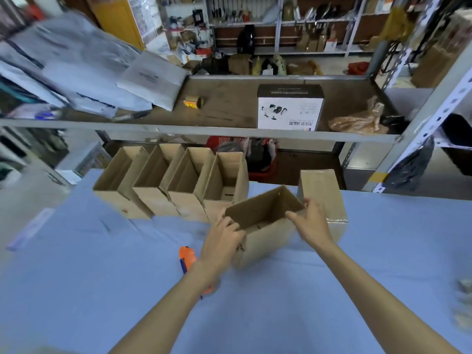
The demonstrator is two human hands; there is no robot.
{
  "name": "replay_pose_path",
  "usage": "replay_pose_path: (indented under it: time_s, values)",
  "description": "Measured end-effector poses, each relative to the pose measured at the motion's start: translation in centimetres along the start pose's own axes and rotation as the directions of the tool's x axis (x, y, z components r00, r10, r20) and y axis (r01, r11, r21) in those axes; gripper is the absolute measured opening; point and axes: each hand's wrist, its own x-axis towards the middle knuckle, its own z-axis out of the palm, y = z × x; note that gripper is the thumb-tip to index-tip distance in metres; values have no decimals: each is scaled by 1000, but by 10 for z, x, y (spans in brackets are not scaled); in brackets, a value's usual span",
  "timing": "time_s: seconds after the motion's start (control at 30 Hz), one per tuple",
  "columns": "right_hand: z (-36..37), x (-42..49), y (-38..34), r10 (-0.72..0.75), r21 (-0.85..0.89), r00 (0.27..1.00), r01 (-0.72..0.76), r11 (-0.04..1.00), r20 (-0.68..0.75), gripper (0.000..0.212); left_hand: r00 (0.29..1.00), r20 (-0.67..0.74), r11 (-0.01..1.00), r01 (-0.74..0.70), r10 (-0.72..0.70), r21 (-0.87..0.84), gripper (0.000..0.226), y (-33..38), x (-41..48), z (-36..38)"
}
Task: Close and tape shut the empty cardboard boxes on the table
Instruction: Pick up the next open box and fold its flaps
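Note:
An open cardboard box (265, 238) stands on the blue table (102, 277), its top flaps up. My left hand (222, 238) grips its near-left corner, fingers curled over the rim. My right hand (313, 223) holds the right end, thumb reaching along the near rim. A closed, taped box (324, 195) stands just behind my right hand. A row of several open boxes (163, 182) lines the table's far edge. An orange and blue tape dispenser (186, 259) lies on the table under my left forearm, partly hidden.
A metal shelf (204, 130) crosses above the far edge, carrying a black and white printed box (290, 108), a tape roll (194, 102), stacked mailer bags (102, 72) and a brown plastic bag (357, 121). A red basket (260, 159) sits behind the boxes.

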Motion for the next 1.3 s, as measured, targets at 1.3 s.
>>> replay_pose_path:
  time_s: [1.3]
  values:
    - [230, -174, -200, 93, 289, 996, -89, 953, 0, 26, 505, 421, 21, 658, -754, -753, 29, -265, -221, -87]
